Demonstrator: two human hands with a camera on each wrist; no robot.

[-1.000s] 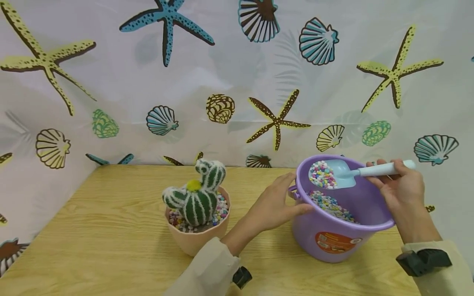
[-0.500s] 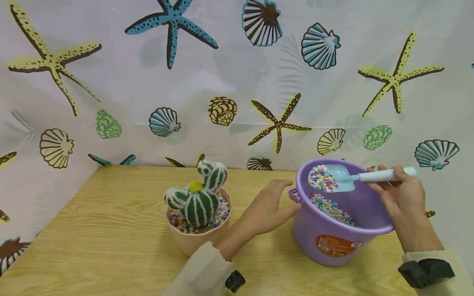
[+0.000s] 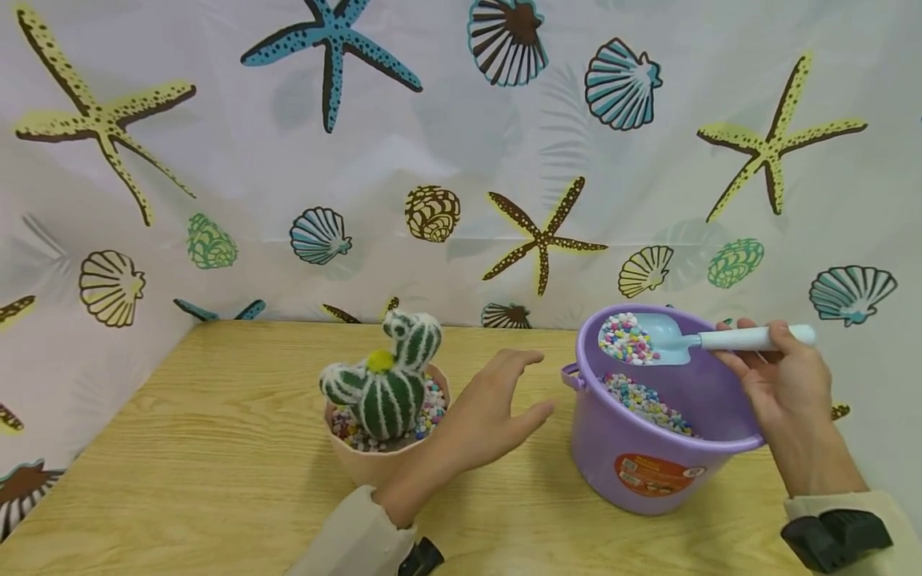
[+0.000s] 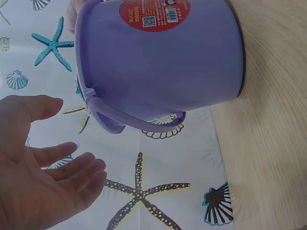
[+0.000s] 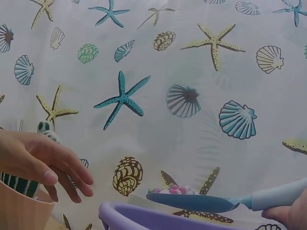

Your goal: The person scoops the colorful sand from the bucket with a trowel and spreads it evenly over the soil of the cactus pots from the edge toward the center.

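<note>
My right hand (image 3: 791, 384) grips the pale handle of a light-blue scoop (image 3: 671, 346), held level over the mouth of a purple bucket (image 3: 651, 438). Colourful pebbles (image 3: 625, 339) fill the front half of the scoop's blade. More pebbles (image 3: 644, 404) lie inside the bucket. Between the bucket and a peach flowerpot (image 3: 360, 468) is my left hand (image 3: 484, 412), its thumb and fingers spread and nothing in them. A knitted-looking green cactus (image 3: 389, 400) with white stripes and a yellow tuft stands in the pot among similar pebbles. In the left wrist view the bucket's handle (image 4: 139, 122) hangs at its side.
The pot and bucket stand on a wood-grain table (image 3: 216, 416). Behind them hangs a white cloth (image 3: 461, 144) printed with starfish and shells, meeting the table's back edge. My left forearm passes in front of the pot.
My left hand has drawn away from the bucket's rim, leftward toward the flowerpot. My right hand holds the loaded scoop over the bucket with hardly any movement.
</note>
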